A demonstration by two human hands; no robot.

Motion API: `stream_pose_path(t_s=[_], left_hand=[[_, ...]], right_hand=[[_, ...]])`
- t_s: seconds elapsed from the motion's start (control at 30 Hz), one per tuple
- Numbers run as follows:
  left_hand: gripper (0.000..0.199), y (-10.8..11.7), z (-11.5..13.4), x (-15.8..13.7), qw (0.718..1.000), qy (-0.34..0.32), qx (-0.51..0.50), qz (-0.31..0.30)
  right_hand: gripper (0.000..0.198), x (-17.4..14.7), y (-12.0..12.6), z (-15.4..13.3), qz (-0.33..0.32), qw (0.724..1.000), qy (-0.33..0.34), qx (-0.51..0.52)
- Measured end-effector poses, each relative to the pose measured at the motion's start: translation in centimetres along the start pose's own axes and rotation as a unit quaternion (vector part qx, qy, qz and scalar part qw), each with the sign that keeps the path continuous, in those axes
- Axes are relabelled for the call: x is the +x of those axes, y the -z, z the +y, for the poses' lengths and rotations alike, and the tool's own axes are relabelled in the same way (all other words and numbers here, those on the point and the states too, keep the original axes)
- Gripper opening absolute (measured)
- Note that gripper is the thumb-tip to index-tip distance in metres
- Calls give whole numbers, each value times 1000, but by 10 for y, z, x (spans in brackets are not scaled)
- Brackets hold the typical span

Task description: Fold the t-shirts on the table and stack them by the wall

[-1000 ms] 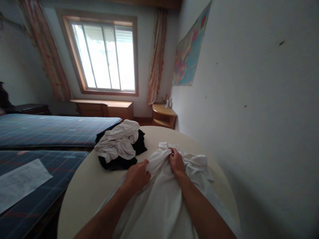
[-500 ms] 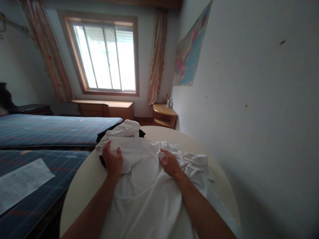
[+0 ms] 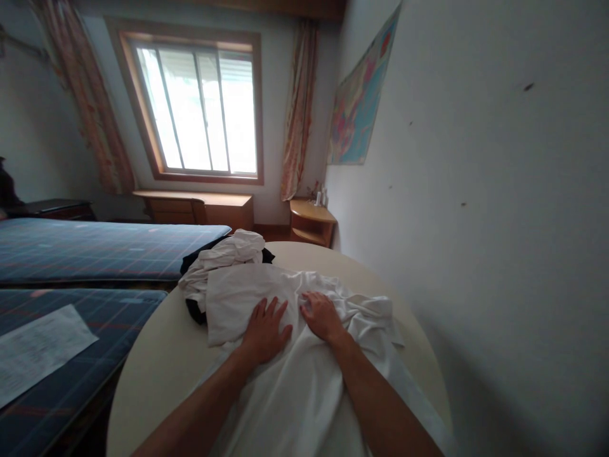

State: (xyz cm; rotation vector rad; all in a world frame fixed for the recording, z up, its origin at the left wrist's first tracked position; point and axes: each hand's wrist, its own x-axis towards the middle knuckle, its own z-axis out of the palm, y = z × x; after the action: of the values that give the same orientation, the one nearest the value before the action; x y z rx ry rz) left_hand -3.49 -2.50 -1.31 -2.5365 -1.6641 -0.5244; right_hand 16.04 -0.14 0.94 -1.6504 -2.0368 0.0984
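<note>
A white shirt (image 3: 295,381) lies spread on the round table, its left sleeve (image 3: 228,292) fairly flat and its right part bunched in folds. My left hand (image 3: 267,330) rests palm down on the shirt near the inner end of that sleeve, fingers spread. Close beside it, my right hand (image 3: 322,316) lies on the cloth with fingers slightly bent, pressing near the upper middle; no pinch of fabric shows in it. Beyond the sleeve sits a crumpled heap of off-white cloth (image 3: 233,249) with black cloth (image 3: 194,311) under it.
The cream round table (image 3: 143,374) stands close to the white wall (image 3: 499,266) on the right. Plaid mattresses (image 3: 104,247) are to the left, with a paper sheet (image 3: 42,349) on the nearer one. A desk (image 3: 223,206) and corner shelf (image 3: 311,212) stand under the window side.
My left hand has let go of the sleeve's outer part and moved right onto the shirt, fingers spread. The sleeve now lies flatter. My right hand has barely shifted.
</note>
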Motion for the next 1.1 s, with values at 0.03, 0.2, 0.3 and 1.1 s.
stream_pose_path(t_s=[0.03,0.2,0.3,1.1], left_hand=[[59,1,0,-1,1000,4,9,-1],[59,9,4,-14,999,20,34,-14],[58,24,6,-21,998,19,40,-42],[53,-9,8,42,998,41,-23,-32]], right_hand=[[37,0,1,0,12,1000,-9,-1],[29,-7,4,-5,35,999,-23,2],[28,-20,2,-11,31,999,0,9],[30,-25,41,42,121,971,-122,-167]])
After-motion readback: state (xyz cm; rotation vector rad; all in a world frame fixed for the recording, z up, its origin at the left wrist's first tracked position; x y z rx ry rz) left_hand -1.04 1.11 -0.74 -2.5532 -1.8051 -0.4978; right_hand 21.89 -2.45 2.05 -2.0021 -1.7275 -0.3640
